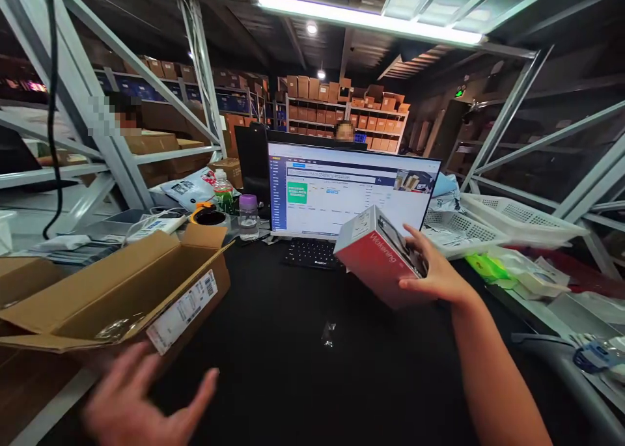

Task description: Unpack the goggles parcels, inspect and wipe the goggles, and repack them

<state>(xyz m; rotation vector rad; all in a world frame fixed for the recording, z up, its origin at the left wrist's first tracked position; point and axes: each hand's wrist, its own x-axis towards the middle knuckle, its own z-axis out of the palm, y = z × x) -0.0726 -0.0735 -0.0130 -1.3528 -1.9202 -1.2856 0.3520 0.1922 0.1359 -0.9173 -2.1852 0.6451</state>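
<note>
A person's right hand point(437, 273) clasped a tilted red box point(371, 264) right of center in the frame, before a lit monitor point(327, 205). At lower left, the blurred left hand point(139, 407) splayed near an open carton point(221, 282).

red box point(368, 264): "Wakening" | carton label point(184, 308): too small | keyboard lettering point(323, 262): blurred

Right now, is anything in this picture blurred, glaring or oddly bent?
Head view: the left hand is smeared, probably by motion, while the right hand on the red box looks sharper; head view: the tube light glares white; head view: the metal post slants, perhaps partly wide-lens distortion.
</note>
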